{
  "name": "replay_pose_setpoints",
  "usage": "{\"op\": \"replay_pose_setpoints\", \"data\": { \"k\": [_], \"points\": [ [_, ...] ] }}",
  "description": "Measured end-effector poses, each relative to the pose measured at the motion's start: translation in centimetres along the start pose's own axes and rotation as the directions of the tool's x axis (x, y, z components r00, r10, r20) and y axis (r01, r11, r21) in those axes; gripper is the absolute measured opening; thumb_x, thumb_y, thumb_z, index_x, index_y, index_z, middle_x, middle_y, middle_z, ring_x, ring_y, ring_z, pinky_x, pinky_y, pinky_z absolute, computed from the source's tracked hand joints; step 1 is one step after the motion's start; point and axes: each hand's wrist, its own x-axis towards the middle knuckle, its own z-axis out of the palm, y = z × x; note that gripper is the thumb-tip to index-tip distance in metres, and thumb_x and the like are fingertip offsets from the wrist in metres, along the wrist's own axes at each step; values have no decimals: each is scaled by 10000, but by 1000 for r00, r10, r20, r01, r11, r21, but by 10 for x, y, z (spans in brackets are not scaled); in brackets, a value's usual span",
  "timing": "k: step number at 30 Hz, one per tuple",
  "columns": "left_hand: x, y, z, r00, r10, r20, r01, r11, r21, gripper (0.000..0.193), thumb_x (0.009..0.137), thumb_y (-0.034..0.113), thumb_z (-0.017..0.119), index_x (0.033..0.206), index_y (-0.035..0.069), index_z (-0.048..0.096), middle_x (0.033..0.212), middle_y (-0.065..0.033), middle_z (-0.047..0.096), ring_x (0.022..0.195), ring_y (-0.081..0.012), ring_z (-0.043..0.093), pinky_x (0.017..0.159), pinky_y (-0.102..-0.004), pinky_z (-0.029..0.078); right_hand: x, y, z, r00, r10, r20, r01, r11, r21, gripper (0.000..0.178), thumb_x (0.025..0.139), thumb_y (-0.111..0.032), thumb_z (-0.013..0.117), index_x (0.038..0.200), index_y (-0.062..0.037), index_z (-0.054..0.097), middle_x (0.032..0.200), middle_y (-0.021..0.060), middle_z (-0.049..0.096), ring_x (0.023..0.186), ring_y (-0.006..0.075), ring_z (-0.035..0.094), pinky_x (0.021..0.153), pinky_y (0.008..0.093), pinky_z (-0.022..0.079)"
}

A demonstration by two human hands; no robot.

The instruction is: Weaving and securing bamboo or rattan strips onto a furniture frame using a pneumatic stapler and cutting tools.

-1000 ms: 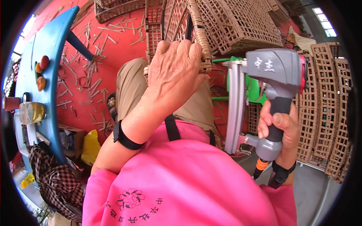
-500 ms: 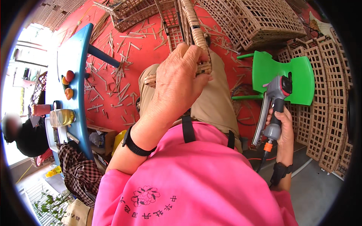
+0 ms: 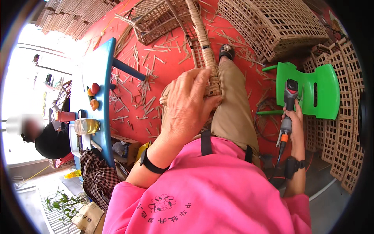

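Observation:
My left hand (image 3: 186, 107) is closed over the near corner of a woven wicker basket frame (image 3: 204, 48), which rests between my knees. Its fingers wrap the edge, and the palm side is hidden. A thick wrapped rim runs from under the hand to the far edge of the view. Out to the right, my right hand (image 3: 295, 119) grips a grey and black air nail gun (image 3: 289, 103) by its handle. An orange hose fitting sits at the tool's lower end. The tool is over the front edge of a green plastic chair (image 3: 306, 87), apart from the basket.
Wood strips lie scattered on the red floor (image 3: 163, 62). At the left stands a blue table (image 3: 105, 78) with fruit (image 3: 94, 104) and a jar of yellow liquid (image 3: 86, 126). A large woven basket (image 3: 272, 27) and woven panels (image 3: 343, 128) stand right. A person in black (image 3: 52, 140) is beyond the table.
The nail gun has turned, so its long magazine now shows end-on rather than broadside. My view has shifted; my left hand keeps its hold on the basket frame.

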Motion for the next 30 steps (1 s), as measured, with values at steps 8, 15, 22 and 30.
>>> {"op": "replay_pose_setpoints", "data": {
  "k": [8, 15, 22, 30],
  "points": [
    [4, -2, 3, 999, 39, -12, -40, 997, -69, 625, 747, 211, 849, 1288, -1, 618, 1101, -168, 634, 1020, -375, 620, 911, -466, 496, 167, 65, -6, 927, -344, -151, 184, 767, -615, 843, 779, -116, 637, 1553, 20, 332, 1285, 204, 610, 1090, 308, 633, 929, 390, 507],
    [6, 1, -6, 996, 73, 45, -70, 996, -56, 599, 790, 219, 857, 1292, -10, 625, 1111, -171, 635, 1006, -346, 636, 871, -438, 518, 209, 80, 1, 928, -266, -262, -6, 693, -721, 853, 833, -91, 612, 1601, -39, 245, 1087, 223, 702, 895, 407, 689, 785, 501, 520],
    [4, -2, 2, 982, 180, 50, -181, 983, 30, 634, 841, 211, 821, 1360, -29, 548, 1129, -152, 614, 941, -314, 622, 813, -407, 530, 227, 93, -5, 927, -215, -306, -73, 698, -712, 837, 877, -71, 590, 1614, -17, 195, 936, 232, 718, 763, 403, 689, 654, 516, 499],
    [2, -1, 5, 993, 114, 31, -116, 992, 58, 602, 802, 225, 843, 1309, 1, 607, 1094, -123, 624, 924, -286, 623, 802, -403, 500, 271, 114, -32, 887, -327, -325, -33, 659, -752, 823, 837, -79, 622, 1535, 128, 239, 1134, 301, 683, 978, 452, 696, 837, 510, 539]
  ]
}}
